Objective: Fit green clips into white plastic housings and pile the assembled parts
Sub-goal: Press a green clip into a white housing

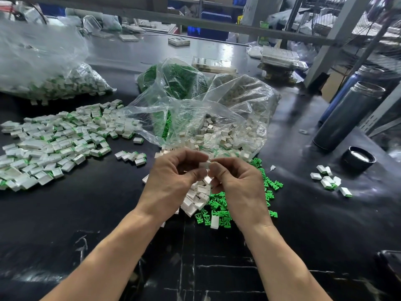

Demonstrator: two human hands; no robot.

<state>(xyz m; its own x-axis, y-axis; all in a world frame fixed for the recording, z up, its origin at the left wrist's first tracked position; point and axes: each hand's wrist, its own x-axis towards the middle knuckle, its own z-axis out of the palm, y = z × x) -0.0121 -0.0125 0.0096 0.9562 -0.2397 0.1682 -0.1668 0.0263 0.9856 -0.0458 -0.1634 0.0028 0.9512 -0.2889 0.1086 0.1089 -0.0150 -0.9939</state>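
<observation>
I see both hands raised together above the bench (303, 224). My left hand (173, 177) and right hand (236, 181) each pinch one small white housing (205, 165) between thumb and curled fingers. Loose housings (197, 195) and green clips (219, 206) lie beneath; the assembled pile (56, 140) sits well left.
</observation>
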